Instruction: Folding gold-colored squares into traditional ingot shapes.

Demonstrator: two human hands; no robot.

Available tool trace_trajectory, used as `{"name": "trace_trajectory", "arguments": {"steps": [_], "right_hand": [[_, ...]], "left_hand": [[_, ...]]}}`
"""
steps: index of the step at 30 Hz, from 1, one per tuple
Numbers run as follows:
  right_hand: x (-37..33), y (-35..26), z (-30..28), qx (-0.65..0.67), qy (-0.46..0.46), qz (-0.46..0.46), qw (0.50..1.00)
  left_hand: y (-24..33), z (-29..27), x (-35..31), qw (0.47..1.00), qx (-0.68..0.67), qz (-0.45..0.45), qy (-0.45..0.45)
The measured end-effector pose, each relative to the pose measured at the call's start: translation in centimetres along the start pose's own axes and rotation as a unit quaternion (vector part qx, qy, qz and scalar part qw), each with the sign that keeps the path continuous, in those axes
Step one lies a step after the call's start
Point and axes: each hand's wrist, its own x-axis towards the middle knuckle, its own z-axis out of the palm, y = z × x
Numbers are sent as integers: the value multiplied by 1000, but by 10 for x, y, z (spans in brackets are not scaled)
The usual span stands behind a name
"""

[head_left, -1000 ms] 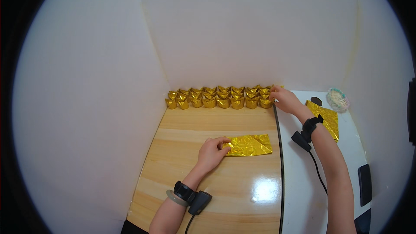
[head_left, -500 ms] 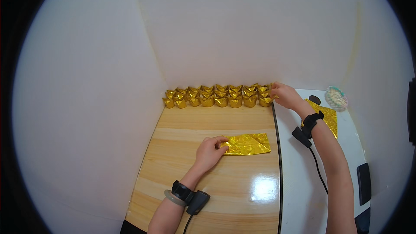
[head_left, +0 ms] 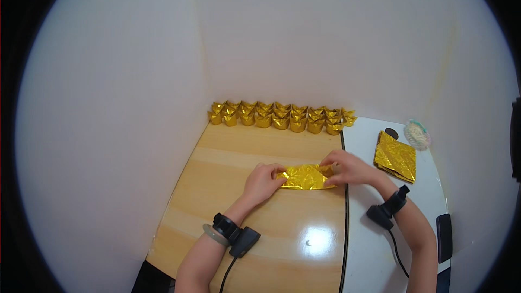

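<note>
Containers: none is plainly seen. A small round object (head_left: 417, 133) lies at the far right of the white worktop (head_left: 369, 260); it is too small to tell whether it is a dish or what it holds.

Left to right. The wooden worktop (head_left: 255, 146) meets the white worktop along a dark seam. At its far edge, against the wall, stand two close rows of folded gold ingots (head_left: 279, 115), running from the left corner to just over the seam. All look upright and alike in shape.

The left hand (head_left: 262, 182) rests on the wooden worktop with its fingers pinching the left end of the gold sheet (head_left: 306, 177); a dark band with a cabled unit sits on that wrist. The sheet lies flat near the middle of the worktop, its right end close to the seam. It is folded to a long narrow strip, shiny and crinkled, with a slightly curved lower edge and a pointed left tip. The right hand (head_left: 347, 167) covers the sheet's right end, its grip closed on the foil there; a similar cabled band sits on that wrist.

Further right, on the white worktop, lies a stack of flat gold sheets (head_left: 396, 156), well apart from the hands, just beside the round object.
</note>
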Motion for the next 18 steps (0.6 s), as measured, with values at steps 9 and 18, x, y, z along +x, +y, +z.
{"name": "trace_trajectory", "arguments": {"steps": [9, 18], "right_hand": [[-16, -9, 32, -54, 18, -49, 997], [-20, -16, 38, -172, 83, -111, 975]], "left_hand": [[3, 1, -3, 968, 93, 201, 116], [5, 4, -5, 959, 19, 274, -70]]}}
